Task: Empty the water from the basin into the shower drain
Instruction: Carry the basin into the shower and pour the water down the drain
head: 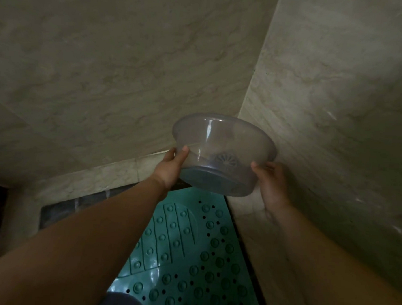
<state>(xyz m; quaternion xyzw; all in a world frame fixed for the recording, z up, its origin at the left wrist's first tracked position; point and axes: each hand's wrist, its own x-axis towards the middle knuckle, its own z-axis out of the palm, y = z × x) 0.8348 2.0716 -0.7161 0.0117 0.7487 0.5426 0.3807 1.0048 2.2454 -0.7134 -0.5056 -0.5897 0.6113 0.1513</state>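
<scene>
L hand: your left hand grips the basin at its left side, thumb pressed on the outer wall, other fingers hidden behind/under it. Forearm is stretched fwd and up from bottom-left.
R hand: your right hand holds the basin's right side near the base, thumb on the wall, fingers curled around the far side, partly hidden.
Basin: clear, greyish plastic, held in the air betw. both hands, tilted so its base faces you and the opening faces the wall corner. Cannot tell if water is still inside.
Drain: a round slotted shape shows thru the basin's wall; it looks like the drain but it is blurred.
Edges: basin rim is near the corner where the two walls meet; right wall is just beside your right hand. More open room is on the left side.
Surface: green mat w/ bumps and holes lies on the floor under your arms, its right edge along the right wall.
Room: beige marble-look tiles on the back wall, dim light, dark strip of floor left of the mat.
</scene>
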